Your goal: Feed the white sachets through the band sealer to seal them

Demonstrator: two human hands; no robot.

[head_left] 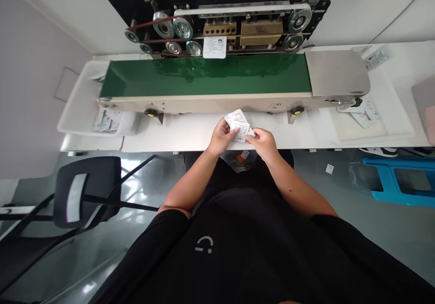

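Note:
My left hand (pixel 221 137) and my right hand (pixel 263 143) are both closed on a small bunch of white printed packets (pixel 239 126), held together at the near edge of the white table (pixel 190 134). The left thumb presses on top of the packets. Just beyond them runs the green conveyor belt (pixel 207 75) of a sealing machine. One white packet (pixel 214 47) stands on the belt's far side under the machine's brass sealing blocks (pixel 243 28).
A white tray (pixel 81 109) at the belt's left end holds sealed packets (pixel 107 120). More packets (pixel 365 113) lie on the right, past a steel plate (pixel 335 73). A black chair (pixel 84 193) is at left, a blue stool (pixel 401 179) at right. Packets (pixel 243 155) lie on the floor.

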